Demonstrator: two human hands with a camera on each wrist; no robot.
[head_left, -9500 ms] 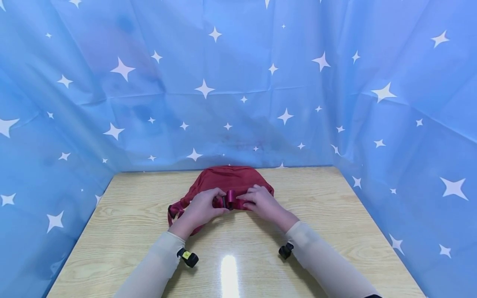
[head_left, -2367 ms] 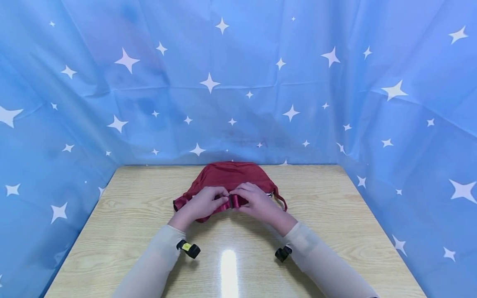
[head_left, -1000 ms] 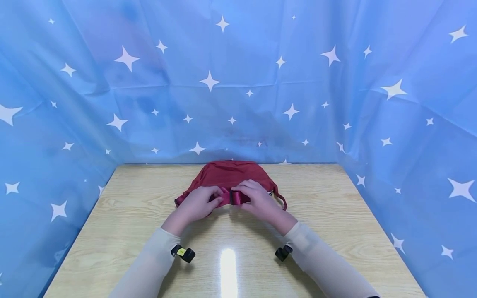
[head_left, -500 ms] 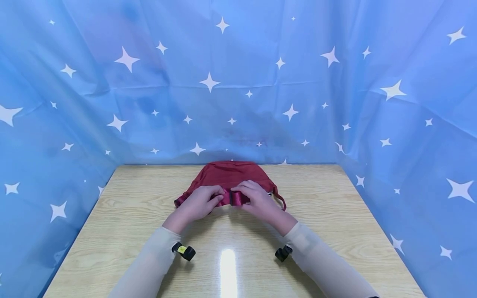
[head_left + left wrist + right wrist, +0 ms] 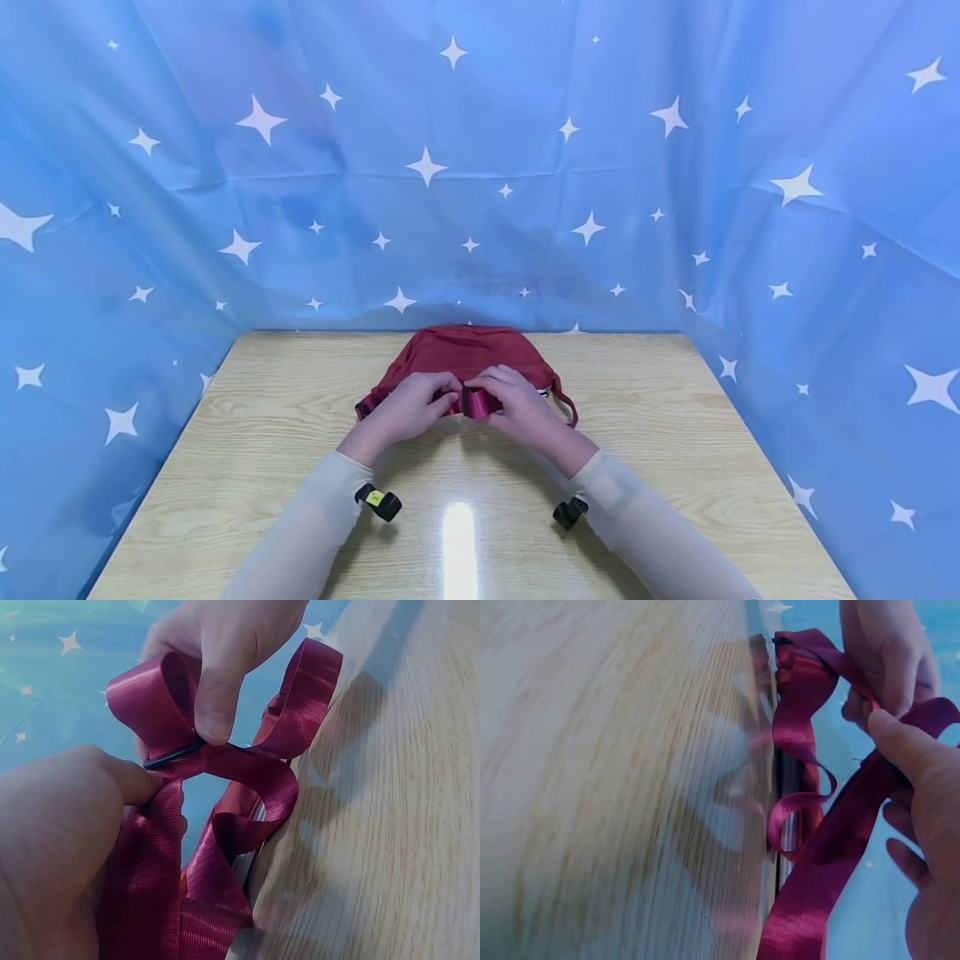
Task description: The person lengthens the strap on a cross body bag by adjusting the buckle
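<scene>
A big blue cloth (image 5: pixel 495 217) hangs behind the table and down both sides. It has soft folds, and a long crease runs across the back part. White stars are dotted all over it, some big and some tiny. One big star (image 5: pixel 932 387) is on the right side, and another star (image 5: pixel 21 227) is by the left edge. The table (image 5: pixel 637 400) is pale wood with wavy lines. A bright white patch of light (image 5: pixel 459 550) shines on its front part.
</scene>
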